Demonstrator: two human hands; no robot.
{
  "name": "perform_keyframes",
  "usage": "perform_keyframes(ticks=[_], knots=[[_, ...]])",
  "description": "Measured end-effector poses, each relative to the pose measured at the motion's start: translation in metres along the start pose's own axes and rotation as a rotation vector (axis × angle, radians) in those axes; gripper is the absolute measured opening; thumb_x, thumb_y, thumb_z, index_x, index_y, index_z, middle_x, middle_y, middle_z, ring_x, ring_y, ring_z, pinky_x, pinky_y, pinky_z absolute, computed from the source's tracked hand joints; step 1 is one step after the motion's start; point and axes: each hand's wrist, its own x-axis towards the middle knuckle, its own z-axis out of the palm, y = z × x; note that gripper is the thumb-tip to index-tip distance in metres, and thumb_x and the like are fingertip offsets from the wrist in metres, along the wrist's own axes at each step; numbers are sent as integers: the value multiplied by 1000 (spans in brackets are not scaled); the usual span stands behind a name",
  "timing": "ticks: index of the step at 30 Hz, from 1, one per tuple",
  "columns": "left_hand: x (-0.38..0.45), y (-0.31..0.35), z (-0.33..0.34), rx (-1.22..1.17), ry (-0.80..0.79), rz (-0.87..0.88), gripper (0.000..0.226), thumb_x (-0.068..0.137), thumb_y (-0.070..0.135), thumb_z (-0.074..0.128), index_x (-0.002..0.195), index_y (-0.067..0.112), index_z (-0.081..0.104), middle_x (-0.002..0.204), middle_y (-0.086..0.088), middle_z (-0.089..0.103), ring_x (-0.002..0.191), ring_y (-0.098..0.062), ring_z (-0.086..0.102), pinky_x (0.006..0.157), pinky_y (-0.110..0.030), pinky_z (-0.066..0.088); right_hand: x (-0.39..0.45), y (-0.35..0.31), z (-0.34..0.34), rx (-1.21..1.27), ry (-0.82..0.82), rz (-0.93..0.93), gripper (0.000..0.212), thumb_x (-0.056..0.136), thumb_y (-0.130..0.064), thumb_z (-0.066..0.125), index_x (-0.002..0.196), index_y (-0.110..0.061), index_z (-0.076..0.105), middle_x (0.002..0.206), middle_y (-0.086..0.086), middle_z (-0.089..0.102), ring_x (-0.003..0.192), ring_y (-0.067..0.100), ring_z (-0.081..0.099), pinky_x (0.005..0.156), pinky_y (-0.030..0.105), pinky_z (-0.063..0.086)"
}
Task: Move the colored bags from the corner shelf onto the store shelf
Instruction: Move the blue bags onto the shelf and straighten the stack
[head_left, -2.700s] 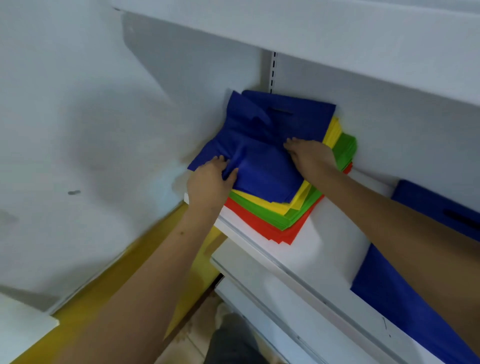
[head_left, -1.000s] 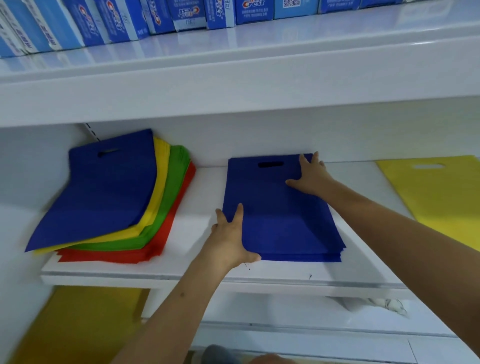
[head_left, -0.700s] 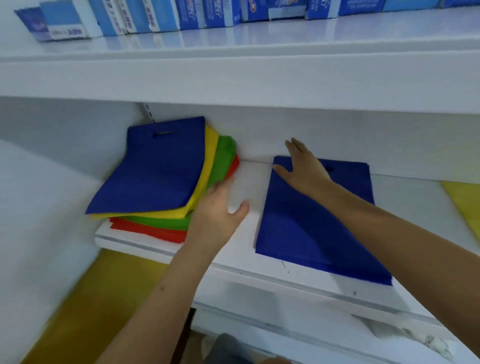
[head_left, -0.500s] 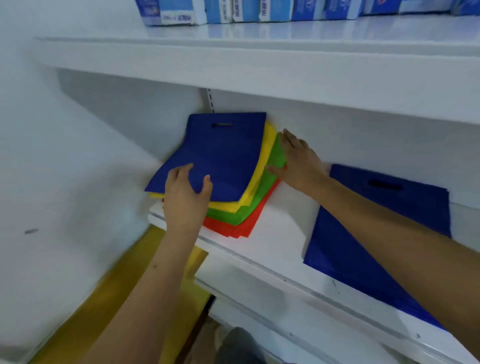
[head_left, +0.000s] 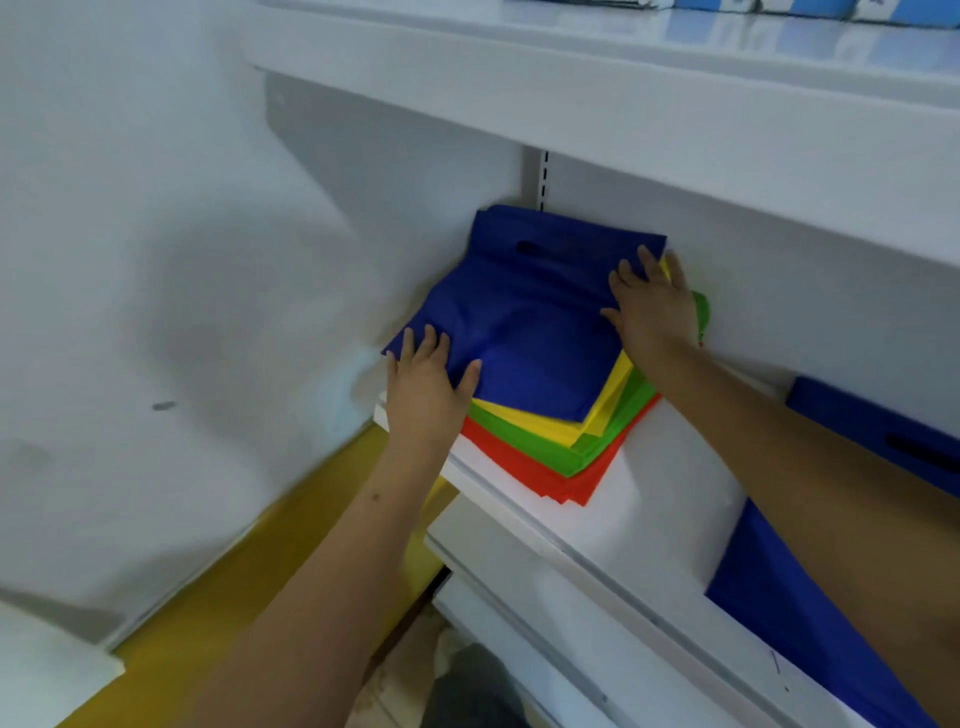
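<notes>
Left hand (head_left: 426, 387) flat on blue bag (head_left: 524, 322) (near corner) | right hand (head_left: 652, 306) flat, far edge

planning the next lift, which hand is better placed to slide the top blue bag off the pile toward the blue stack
Right, probably. The right hand lies flat on the blue bag's far edge, on the side facing the blue stack. The left hand only rests on the near corner.
</notes>
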Motion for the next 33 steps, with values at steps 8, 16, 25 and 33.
perform_keyframes(ticks=[8, 16, 25, 33], knots=[[-16, 32, -20, -155, 68, 39, 36, 105, 28, 46, 124, 4, 65, 138, -14, 58, 139, -33, 41, 117, -45, 27, -21, 21, -9, 291, 138, -2, 42, 105, -30, 33, 143, -20, 45, 156, 2, 33, 146, 27, 22, 118, 39, 18], [-73, 118, -23, -330, 289, 215, 29, 89, 30, 70, 73, 15, 52, 73, 4, 51, 71, -16, 50, 59, -28, 37, -125, 112, -13, 650, 132, 270, 37, 104, -38, 32, 103, -19, 63, 92, 4, 67, 80, 23, 62, 70, 35, 52], [-153, 197, 24, -379, -47, 672, 33, 84, 41, 71, 78, 20, 47, 79, 9, 48, 74, -13, 47, 66, -31, 43, -266, 209, 22, 874, 28, 506, 26, 99, -25, 49, 111, -19, 71, 107, 2, 69, 96, 20, 61, 90, 38, 51], [-177, 217, 48, -55, -645, 625, 97, 67, 66, 78, 140, 35, 20, 159, -2, 1, 147, -25, 11, 119, -44, 22, -321, 234, 59, 772, -101, 610, 43, 93, -15, 61, 134, -4, 54, 146, 15, 45, 134, 28, 42, 109, 27, 29]])
